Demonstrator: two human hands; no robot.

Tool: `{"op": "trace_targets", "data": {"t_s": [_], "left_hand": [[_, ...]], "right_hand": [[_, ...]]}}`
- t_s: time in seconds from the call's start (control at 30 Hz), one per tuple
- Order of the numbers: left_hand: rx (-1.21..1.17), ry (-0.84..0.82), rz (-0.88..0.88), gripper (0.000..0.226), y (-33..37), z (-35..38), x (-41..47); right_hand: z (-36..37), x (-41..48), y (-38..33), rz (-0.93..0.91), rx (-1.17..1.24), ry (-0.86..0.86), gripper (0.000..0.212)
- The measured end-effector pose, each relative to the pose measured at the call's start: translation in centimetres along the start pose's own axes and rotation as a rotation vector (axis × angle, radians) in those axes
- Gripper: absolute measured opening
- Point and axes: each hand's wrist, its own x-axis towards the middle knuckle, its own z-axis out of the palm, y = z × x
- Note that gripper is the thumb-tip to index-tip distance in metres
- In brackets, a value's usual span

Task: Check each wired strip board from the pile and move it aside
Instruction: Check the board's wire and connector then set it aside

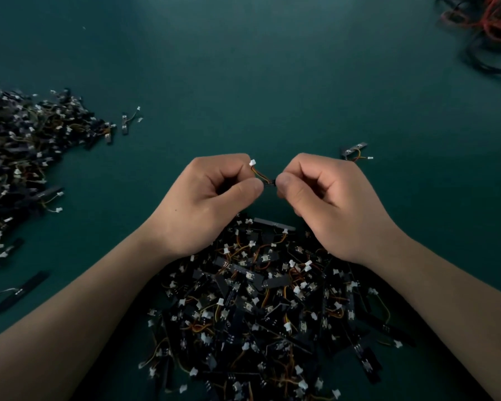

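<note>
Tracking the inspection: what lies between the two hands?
In the head view, the wired strip board spans the gap, with its coloured wires and white connector. The left hand and right hand both pinch it.

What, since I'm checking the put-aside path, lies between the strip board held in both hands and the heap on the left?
Nothing visible. The wired strip board, pinched by the left hand and right hand, has only bare green table between it and the left heap; a stray board lies at the heap's edge.
</note>
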Motion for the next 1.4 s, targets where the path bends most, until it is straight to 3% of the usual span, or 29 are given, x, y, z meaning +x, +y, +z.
{"op": "trace_targets", "data": {"t_s": [0.47,0.57,0.67,0.73,0.8,0.87,1.0,1.2,1.4], "left_hand": [[-0.053,-0.024,0.059,0.032,0.0,-0.2,-0.2],[-0.031,-0.034,0.009,0.020,-0.2,-0.4,-0.1],[0.018,-0.106,-0.034,0.042,-0.2,-0.8,-0.1],[0.167,-0.182,-0.007,0.040,-0.1,-0.7,-0.1],[0.263,-0.201,0.013,0.031,-0.1,-0.6,0.0],[0.281,-0.205,0.006,0.024,0.0,-0.8,0.1],[0.371,-0.271,0.033,0.010,0.3,-1.1,0.2],[0.383,-0.292,0.045,0.012,0.5,-1.0,0.3],[0.412,-0.292,0.057,0.015,0.3,-0.8,0.2]], "right_hand": [[-0.2,-0.1,-0.2,0.009,-0.003,-0.153,0.048],[0.0,-0.1,-0.1,-0.086,0.102,-0.012,0.043],[0.0,-0.1,0.4,-0.157,0.197,0.222,0.032],[-0.1,-0.1,0.7,-0.180,0.196,0.311,0.024],[-0.1,-0.1,0.9,-0.182,0.181,0.339,0.032],[-0.1,-0.1,1.1,-0.164,0.178,0.320,0.039],[-0.1,-0.2,1.0,-0.100,0.112,0.249,0.024],[0.1,-0.1,0.9,0.010,0.032,0.134,0.015],[0.0,0.0,0.7,0.022,0.047,0.125,0.016]]}}
